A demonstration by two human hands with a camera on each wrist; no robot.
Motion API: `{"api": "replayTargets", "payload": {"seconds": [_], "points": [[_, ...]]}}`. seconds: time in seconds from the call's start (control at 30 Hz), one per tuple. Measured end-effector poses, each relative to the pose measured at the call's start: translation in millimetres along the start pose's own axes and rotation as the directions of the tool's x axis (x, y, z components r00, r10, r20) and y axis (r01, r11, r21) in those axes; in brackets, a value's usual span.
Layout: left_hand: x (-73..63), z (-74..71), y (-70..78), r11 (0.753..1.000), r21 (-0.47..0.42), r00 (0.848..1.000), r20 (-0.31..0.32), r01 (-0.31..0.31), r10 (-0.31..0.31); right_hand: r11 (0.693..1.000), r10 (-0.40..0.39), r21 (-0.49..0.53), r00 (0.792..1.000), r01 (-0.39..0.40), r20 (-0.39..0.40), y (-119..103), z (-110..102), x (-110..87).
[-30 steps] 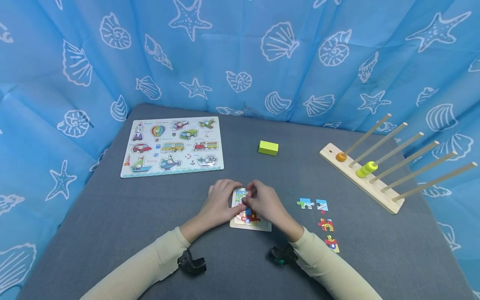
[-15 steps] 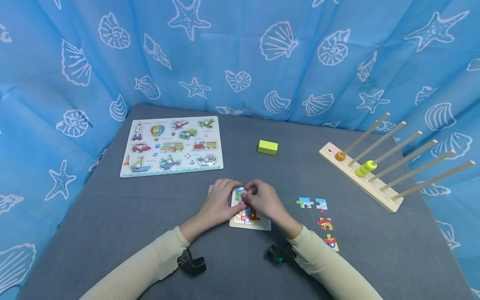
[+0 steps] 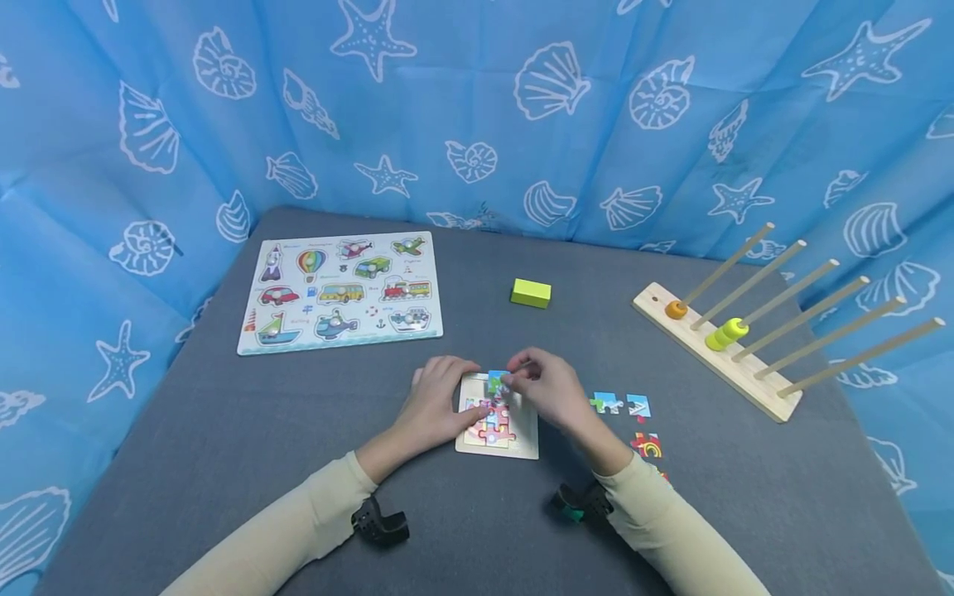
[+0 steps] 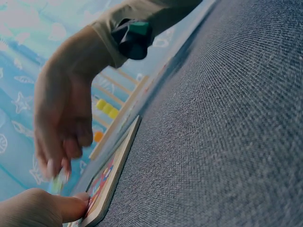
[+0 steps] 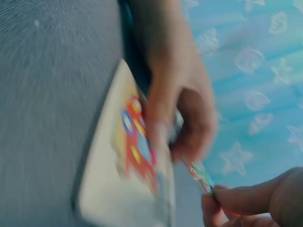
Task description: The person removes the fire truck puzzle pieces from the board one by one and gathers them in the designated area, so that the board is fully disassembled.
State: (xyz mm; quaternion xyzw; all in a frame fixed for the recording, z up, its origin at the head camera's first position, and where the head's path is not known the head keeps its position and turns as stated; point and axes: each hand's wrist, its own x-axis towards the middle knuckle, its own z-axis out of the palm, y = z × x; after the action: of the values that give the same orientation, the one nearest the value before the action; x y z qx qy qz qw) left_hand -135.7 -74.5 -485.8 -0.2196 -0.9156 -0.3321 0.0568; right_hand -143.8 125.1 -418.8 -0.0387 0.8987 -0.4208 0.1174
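A small wooden jigsaw tray [image 3: 525, 445] lies on the grey table, with several colourful pieces [image 3: 495, 424] fitted in its lower left part. My left hand [image 3: 436, 406] holds the tray at its left side, its thumb on the pieces. Between thumb and fingers, my right hand [image 3: 550, 387] pinches a blue-and-green jigsaw piece [image 3: 497, 381] over the tray's far end. The right wrist view shows that jigsaw piece [image 5: 202, 178] held up, tilted, beside the tray [image 5: 102, 189]. In the left wrist view the left thumb [image 4: 73, 208] lies on the tray's edge.
Loose jigsaw pieces [image 3: 638, 405] lie right of the tray, some partly behind the right forearm. A vehicle peg puzzle [image 3: 343, 290] lies back left and a lime block [image 3: 531, 293] behind the tray. At the right stands a wooden peg rack [image 3: 715, 352] with beads.
My right hand has drawn back to the right, with the blue-and-green jigsaw piece lifted and shifted rightward. Bare wood now shows at the tray's far left. My left hand keeps its place.
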Motion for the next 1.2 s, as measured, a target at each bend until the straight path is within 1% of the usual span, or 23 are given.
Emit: {"api": "replayTargets", "payload": {"seconds": [0.17,0.3,0.4,0.47,0.63,0.8,0.93,1.2], "points": [[-1.3,1.5,-0.3,1.000,0.001,1.000,-0.001,0.007,-0.007,0.999,0.038,-0.022,0.999,-0.039,-0.010,18,-39,-18.6],[-2.4,1.6,-1.2,1.000,-0.003,1.000,0.003,0.015,-0.015,0.997,0.072,-0.018,0.997,-0.072,0.007,35,-67,-38.9],[-2.8,1.3,-1.1,1.000,-0.003,1.000,0.003,0.011,-0.011,0.996,0.087,-0.007,0.996,-0.087,0.027,48,-83,-53.9],[-2.6,0.6,-0.7,1.000,-0.003,1.000,0.004,0.008,-0.008,0.996,0.087,0.001,0.996,-0.087,0.034,54,-89,-62.3],[-1.2,-1.0,0.3,1.000,-0.016,1.000,-0.001,-0.003,0.003,0.995,0.100,-0.013,0.995,-0.100,0.023,64,-95,-74.3],[-0.9,-1.2,0.6,1.000,-0.018,1.000,-0.004,-0.011,0.011,0.992,0.124,-0.006,0.991,-0.124,0.042,76,-95,-77.1],[-0.6,0.1,-0.1,1.000,0.000,1.000,0.006,-0.017,0.017,0.993,0.120,-0.003,0.992,-0.120,0.049,85,-93,-77.1],[-0.6,1.0,-1.6,1.000,0.015,1.000,0.006,-0.024,0.024,0.992,0.072,-0.103,0.997,-0.070,0.018,94,-89,-74.6]]}}
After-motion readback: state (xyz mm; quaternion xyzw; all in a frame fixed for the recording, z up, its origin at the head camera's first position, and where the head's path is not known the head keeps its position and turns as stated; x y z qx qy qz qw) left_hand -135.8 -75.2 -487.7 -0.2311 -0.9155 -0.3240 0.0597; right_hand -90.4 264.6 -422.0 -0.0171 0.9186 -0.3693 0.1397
